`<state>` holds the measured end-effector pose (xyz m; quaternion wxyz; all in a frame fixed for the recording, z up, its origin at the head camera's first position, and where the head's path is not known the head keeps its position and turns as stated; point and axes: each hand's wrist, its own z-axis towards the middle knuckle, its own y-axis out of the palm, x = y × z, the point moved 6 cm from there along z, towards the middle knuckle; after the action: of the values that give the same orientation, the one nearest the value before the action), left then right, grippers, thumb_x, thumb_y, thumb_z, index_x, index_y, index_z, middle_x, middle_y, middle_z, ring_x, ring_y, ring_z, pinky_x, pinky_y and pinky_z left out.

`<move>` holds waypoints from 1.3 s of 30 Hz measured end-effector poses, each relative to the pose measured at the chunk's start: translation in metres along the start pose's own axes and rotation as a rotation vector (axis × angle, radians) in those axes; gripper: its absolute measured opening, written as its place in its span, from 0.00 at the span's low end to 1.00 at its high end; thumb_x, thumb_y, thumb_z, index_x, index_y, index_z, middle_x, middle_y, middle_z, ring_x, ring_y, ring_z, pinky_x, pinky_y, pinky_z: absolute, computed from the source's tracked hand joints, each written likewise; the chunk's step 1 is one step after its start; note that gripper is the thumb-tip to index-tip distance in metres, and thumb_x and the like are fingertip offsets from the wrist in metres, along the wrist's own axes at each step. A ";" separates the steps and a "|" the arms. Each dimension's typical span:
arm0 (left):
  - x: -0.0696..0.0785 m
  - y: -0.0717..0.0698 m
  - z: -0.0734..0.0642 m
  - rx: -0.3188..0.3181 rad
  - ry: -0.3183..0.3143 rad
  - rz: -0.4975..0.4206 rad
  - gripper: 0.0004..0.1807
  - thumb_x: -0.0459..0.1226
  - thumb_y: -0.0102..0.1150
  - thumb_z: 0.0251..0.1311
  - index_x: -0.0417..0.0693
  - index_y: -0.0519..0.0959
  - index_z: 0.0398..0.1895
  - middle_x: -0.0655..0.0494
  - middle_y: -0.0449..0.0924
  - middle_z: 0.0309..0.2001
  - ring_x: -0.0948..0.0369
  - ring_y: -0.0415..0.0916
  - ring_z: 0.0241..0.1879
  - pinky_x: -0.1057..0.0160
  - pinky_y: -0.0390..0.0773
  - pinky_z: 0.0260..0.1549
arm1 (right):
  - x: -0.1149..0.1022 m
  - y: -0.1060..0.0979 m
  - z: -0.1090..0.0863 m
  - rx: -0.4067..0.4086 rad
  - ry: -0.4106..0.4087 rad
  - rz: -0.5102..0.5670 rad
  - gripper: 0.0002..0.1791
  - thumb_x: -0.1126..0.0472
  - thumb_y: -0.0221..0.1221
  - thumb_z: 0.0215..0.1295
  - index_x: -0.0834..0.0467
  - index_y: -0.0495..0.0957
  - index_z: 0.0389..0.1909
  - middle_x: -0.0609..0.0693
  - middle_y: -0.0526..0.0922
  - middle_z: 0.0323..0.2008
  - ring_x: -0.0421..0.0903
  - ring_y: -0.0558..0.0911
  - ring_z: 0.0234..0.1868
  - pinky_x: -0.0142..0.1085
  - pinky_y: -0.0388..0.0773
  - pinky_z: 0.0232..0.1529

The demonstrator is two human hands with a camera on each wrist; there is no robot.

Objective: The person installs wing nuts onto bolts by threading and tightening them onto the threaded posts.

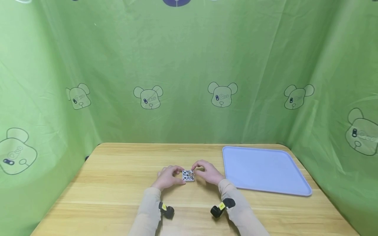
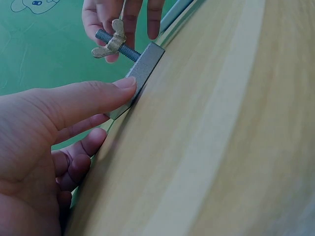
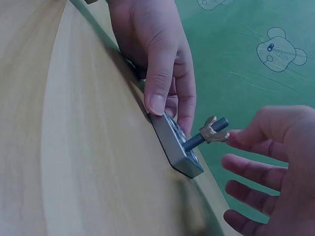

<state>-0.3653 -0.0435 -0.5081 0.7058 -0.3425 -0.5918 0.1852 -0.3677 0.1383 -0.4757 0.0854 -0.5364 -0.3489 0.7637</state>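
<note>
My left hand pinches a small square metal block at its left side, the thumb along the near edge. Round recesses show on the block's upper face. From that face a threaded bolt stands up, carrying a brass-coloured wing nut near its free end. Beside the nut is my right hand, its fingers spread and loosely bent. One fingertip is at a wing of the nut in the right wrist view; no grip around it is visible. The left wrist view has the wing nut in front of the right fingers.
A pale blue tray lies to the right on the wooden table, close to my right forearm. Green curtains printed with bear heads surround the table. Each wrist carries a black strapped camera.
</note>
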 end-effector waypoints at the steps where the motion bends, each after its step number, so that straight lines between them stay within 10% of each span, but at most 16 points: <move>1: 0.000 0.000 0.000 0.001 -0.003 0.000 0.30 0.50 0.75 0.39 0.59 0.80 0.51 0.60 0.80 0.44 0.58 0.69 0.46 0.51 0.60 0.49 | 0.000 0.000 0.000 -0.004 -0.003 -0.003 0.07 0.64 0.56 0.62 0.54 0.80 0.40 0.54 0.82 0.50 0.58 0.76 0.57 0.59 0.69 0.61; 14: 0.000 -0.001 0.000 -0.002 0.001 -0.008 0.31 0.51 0.75 0.40 0.59 0.80 0.52 0.59 0.80 0.44 0.58 0.69 0.46 0.51 0.59 0.49 | -0.001 0.006 0.000 -0.060 -0.064 -0.012 0.19 0.66 0.61 0.59 0.57 0.79 0.53 0.56 0.81 0.54 0.59 0.76 0.59 0.60 0.67 0.62; 39: 0.000 0.000 -0.001 -0.006 -0.006 -0.016 0.30 0.51 0.75 0.40 0.59 0.80 0.51 0.60 0.80 0.44 0.59 0.68 0.46 0.52 0.59 0.48 | 0.005 0.012 0.003 -0.019 0.013 -0.045 0.08 0.59 0.67 0.55 0.53 0.78 0.33 0.50 0.83 0.43 0.53 0.78 0.53 0.56 0.68 0.61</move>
<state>-0.3646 -0.0440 -0.5083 0.7045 -0.3393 -0.5972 0.1785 -0.3699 0.1306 -0.4860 0.0999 -0.5339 -0.3676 0.7548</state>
